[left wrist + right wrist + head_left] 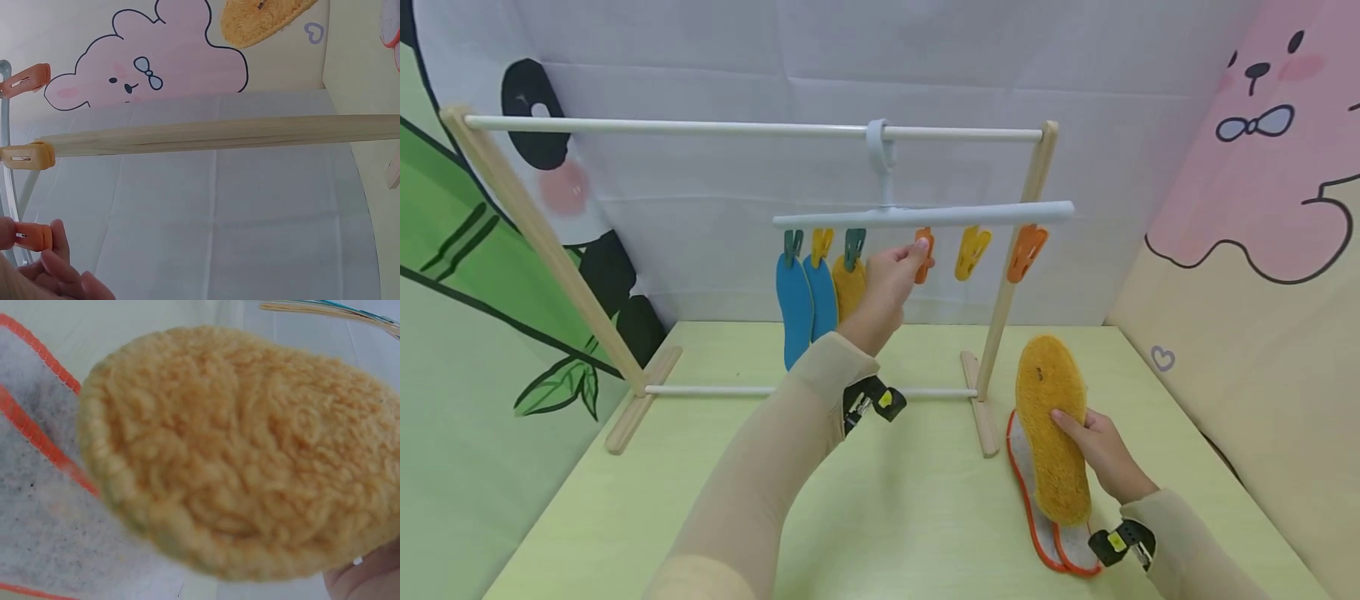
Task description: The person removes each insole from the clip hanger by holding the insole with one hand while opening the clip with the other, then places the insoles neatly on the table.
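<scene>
L hand (887,287) pinching orange clip (34,236) under hanger bar (970,217); bar hooked on white rod (685,127) of wood stand (550,250). R hand (1108,454) gripping fuzzy yellow insole (1052,425), held over grey insoles (56,531) w/ red edging on table (917,525), R side. Dark mark (1040,373) nr its upper end, too sm. to read. L-end clips (854,243) hold 2 blue insoles (795,308) + 1 yellow one (848,287). Yellow clip (973,252) + 2nd orange clip (1027,252) hang R of L hand.
</scene>
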Demonstrator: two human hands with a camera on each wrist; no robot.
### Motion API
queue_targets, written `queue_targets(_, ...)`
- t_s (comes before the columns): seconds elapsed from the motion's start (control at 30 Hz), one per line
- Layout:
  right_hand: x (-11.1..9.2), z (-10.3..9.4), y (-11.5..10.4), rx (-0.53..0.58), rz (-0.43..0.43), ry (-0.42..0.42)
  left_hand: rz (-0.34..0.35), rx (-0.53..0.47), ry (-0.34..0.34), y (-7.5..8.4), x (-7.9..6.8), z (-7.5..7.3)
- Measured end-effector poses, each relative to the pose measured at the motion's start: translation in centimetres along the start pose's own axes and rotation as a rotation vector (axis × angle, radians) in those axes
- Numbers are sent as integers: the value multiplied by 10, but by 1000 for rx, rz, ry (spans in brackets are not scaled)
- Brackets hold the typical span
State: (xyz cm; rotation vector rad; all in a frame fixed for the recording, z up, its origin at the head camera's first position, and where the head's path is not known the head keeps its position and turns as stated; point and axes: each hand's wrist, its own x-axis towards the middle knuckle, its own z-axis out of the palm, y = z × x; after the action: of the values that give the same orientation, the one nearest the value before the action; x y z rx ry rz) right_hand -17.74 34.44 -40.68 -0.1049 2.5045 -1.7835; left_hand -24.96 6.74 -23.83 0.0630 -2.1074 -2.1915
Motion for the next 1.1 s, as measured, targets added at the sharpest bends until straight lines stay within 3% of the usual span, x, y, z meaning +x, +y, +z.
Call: queue_targets(1.1, 3, -8, 18, -51, 168, 67, 5, 13, 5, -3, 4, 1)
